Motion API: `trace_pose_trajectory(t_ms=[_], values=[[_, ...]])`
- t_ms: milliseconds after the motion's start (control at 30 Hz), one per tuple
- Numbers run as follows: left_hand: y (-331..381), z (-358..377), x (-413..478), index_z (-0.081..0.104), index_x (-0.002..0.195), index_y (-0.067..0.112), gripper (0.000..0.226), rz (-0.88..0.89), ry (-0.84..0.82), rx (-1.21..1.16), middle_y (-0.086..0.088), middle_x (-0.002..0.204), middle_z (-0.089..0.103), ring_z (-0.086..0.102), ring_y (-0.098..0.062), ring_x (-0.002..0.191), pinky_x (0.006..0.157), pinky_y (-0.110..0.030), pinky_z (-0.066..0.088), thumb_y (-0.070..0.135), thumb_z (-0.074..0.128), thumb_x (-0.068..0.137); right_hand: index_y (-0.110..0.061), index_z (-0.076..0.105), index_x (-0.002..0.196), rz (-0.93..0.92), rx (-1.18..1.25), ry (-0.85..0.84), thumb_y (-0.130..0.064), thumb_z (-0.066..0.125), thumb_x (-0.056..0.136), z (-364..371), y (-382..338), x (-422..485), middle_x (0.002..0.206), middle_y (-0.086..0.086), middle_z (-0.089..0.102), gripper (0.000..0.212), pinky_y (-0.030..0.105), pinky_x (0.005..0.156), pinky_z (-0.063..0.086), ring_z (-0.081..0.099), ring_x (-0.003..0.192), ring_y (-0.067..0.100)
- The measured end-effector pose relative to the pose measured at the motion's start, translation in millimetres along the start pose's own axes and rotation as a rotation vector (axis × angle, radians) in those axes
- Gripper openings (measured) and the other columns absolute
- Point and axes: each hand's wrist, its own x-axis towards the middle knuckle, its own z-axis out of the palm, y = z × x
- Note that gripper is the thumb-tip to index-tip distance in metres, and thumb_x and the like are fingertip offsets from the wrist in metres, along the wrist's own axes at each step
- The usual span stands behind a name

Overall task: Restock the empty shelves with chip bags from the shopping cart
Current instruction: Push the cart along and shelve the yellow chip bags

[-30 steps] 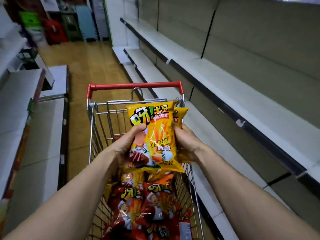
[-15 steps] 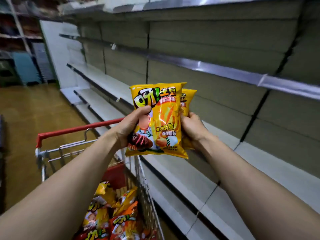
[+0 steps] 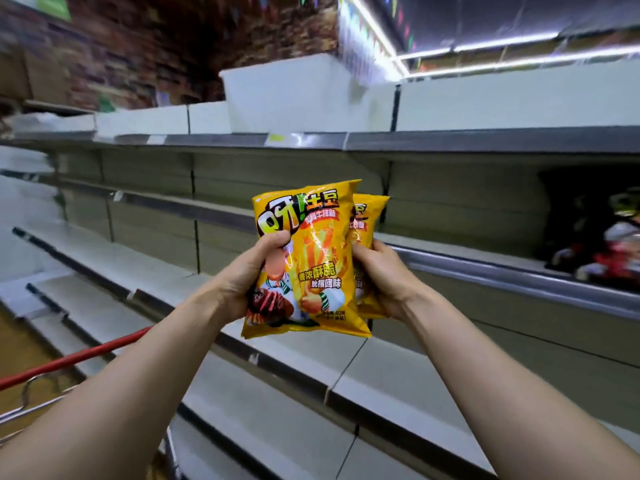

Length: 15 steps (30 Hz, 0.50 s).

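Both bags are being held upright at frame centre, one behind the other, in front of the shelves [image 3: 284, 362] and touching none of the boards. My left hand [image 3: 254, 271] is gripping the front chip bag [image 3: 311, 265] at its 9 o'clock edge, thumb curled over the printed face, fingers hidden behind it. My right hand [image 3: 379, 275] is closing round the rear chip bag [image 3: 369, 216], which is showing only past the 3 o'clock edge of the front one; whether this hand is also touching the front bag, I cannot tell. The shopping cart [image 3: 76, 356] is sitting at 8 o'clock, with only its red handle and some wire rim in view, its contents out of frame. At 3 o'clock a shelf bay is holding blurred red and white packages [image 3: 620, 251]. Shelf boards are running from 9 o'clock towards 5 o'clock in grey-white tiers with dark edge rails. White panels [image 3: 287, 95] are standing along the top at 12 o'clock. A brick wall [image 3: 138, 57] is showing at 11 o'clock, and light strips [image 3: 512, 41] are glowing at 1 o'clock.
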Motion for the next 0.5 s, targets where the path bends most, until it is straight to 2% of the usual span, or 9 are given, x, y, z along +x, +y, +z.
trace_pose_trajectory(t_ms=[100, 167, 233, 267, 333, 367, 433, 500], values=[[5, 41, 6, 0.070, 0.102, 0.014, 0.042, 0.003, -0.029, -0.008, -0.015, 0.100, 0.074, 0.072, -0.030, 0.079, 0.071, -0.041, 0.060, 0.044, 0.074, 0.073, -0.011, 0.051, 0.123, 0.026, 0.055, 0.003, -0.022, 0.070, 0.088, -38, -19, -21, 0.100, 0.013, 0.073, 0.041, 0.038, 0.067, 0.060, 0.073, 0.078, 0.025], [6, 64, 12, 0.073, 0.095, 0.012, 0.039, 0.004, -0.040, -0.036, -0.015, 0.095, 0.074, 0.073, -0.029, 0.076, 0.068, -0.040, 0.061, 0.046, 0.060, 0.081, -0.010, 0.052, 0.118, 0.003, 0.018, 0.075, -0.020, 0.066, 0.091, -62, -27, -32, 0.094, 0.011, 0.072, 0.032, 0.032, 0.059, 0.059, 0.071, 0.070, 0.020], [7, 82, 18, 0.078, 0.084, 0.010, 0.044, -0.008, -0.032, -0.068, -0.015, 0.089, 0.074, 0.073, -0.027, 0.071, 0.063, -0.038, 0.061, 0.046, 0.053, 0.086, -0.012, 0.053, 0.114, -0.029, -0.052, 0.164, -0.026, 0.064, 0.093, -86, -32, -40, 0.095, 0.009, 0.071, 0.028, 0.032, 0.061, 0.059, 0.070, 0.071, 0.019], [8, 89, 22, 0.078, 0.081, 0.009, 0.045, -0.017, -0.028, -0.086, -0.015, 0.086, 0.074, 0.073, -0.027, 0.068, 0.060, -0.038, 0.061, 0.046, 0.053, 0.087, -0.012, 0.053, 0.117, -0.043, -0.086, 0.205, -0.030, 0.065, 0.092, -97, -35, -44, 0.100, 0.009, 0.070, 0.033, 0.037, 0.069, 0.060, 0.071, 0.078, 0.021], [10, 101, 29, 0.073, 0.087, 0.007, 0.040, -0.050, -0.023, -0.101, -0.016, 0.084, 0.073, 0.072, -0.028, 0.065, 0.059, -0.038, 0.061, 0.044, 0.057, 0.084, -0.009, 0.050, 0.126, -0.063, -0.127, 0.272, -0.035, 0.069, 0.088, -116, -40, -49, 0.111, 0.012, 0.068, 0.050, 0.048, 0.084, 0.058, 0.070, 0.093, 0.027], [10, 107, 33, 0.070, 0.091, 0.007, 0.039, -0.077, -0.021, -0.096, -0.016, 0.083, 0.073, 0.071, -0.028, 0.065, 0.058, -0.038, 0.061, 0.043, 0.059, 0.081, -0.008, 0.049, 0.128, -0.062, -0.136, 0.302, -0.036, 0.071, 0.087, -124, -43, -51, 0.113, 0.013, 0.068, 0.055, 0.050, 0.087, 0.057, 0.069, 0.096, 0.029], [11, 120, 41, 0.067, 0.092, 0.005, 0.037, -0.136, -0.028, -0.076, -0.016, 0.082, 0.072, 0.070, -0.027, 0.062, 0.054, -0.035, 0.060, 0.039, 0.060, 0.081, -0.004, 0.050, 0.128, -0.034, -0.133, 0.348, -0.037, 0.072, 0.086, -139, -49, -54, 0.111, 0.014, 0.068, 0.057, 0.047, 0.083, 0.058, 0.070, 0.093, 0.029], [11, 131, 51, 0.067, 0.092, 0.004, 0.036, -0.176, -0.044, -0.061, -0.017, 0.082, 0.072, 0.070, -0.028, 0.061, 0.056, -0.037, 0.060, 0.038, 0.057, 0.087, -0.001, 0.055, 0.118, 0.005, -0.108, 0.375, -0.034, 0.069, 0.088, -151, -54, -55, 0.101, 0.013, 0.070, 0.047, 0.037, 0.070, 0.059, 0.070, 0.080, 0.025]])
